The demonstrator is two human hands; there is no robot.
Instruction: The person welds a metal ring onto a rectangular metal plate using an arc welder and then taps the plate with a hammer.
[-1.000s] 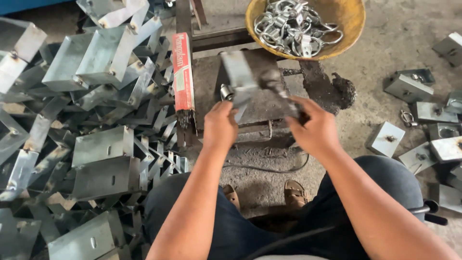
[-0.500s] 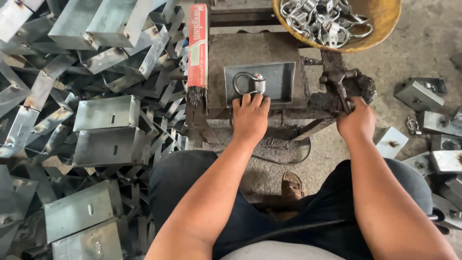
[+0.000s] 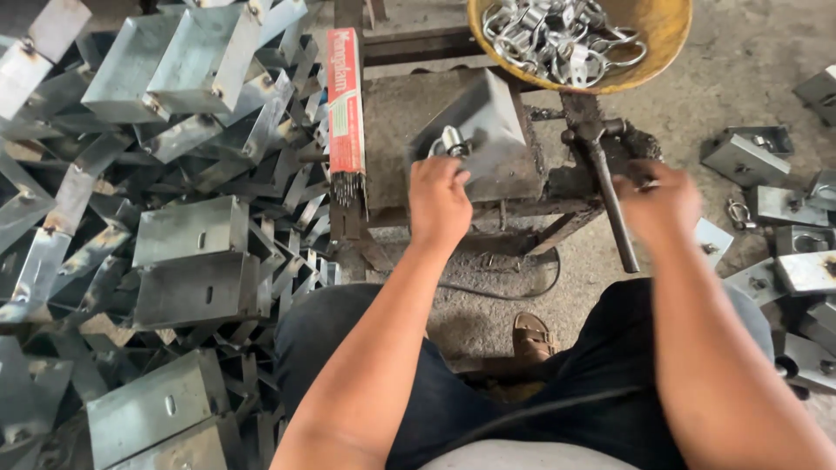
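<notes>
Left hand (image 3: 440, 198): fingers curled over the near edge of a folded sheet-metal bracket (image 3: 488, 130), grip closed on it. The bracket sits tilted, one face raised, on a small rusty steel work stand (image 3: 488, 213). A shiny U-shaped ring (image 3: 451, 142) stands at the bracket's near-left corner, just above the fingertips; cannot tell whether it is loose or fixed.

Right hand (image 3: 657, 202): blurred. Appears closed around something small beside the long dark lever handle (image 3: 610, 204) that slopes down from the stand's right side. Cannot tell whether it grips the handle itself.

Outward: a red-and-white pack of welding rods (image 3: 346, 104) lies along the stand's left edge, bare rod ends showing below it. A yellow bowl (image 3: 649, 65) of metal rings sits behind the stand. A large heap of identical brackets (image 3: 183, 235) lies to the left; brackets with rings attached (image 3: 749, 157) are scattered on the concrete to the right. A sandalled foot (image 3: 533, 335) rests under the stand.

Risks, as judged:
- The bracket is tilted and held from one side only, so it could slide off the stand.
- Cut sheet edges lie under bare fingers, so a slip could cut them.
- The ring could roll away if loose.
- The lever could pinch the left fingers if swung while they are close.
</notes>
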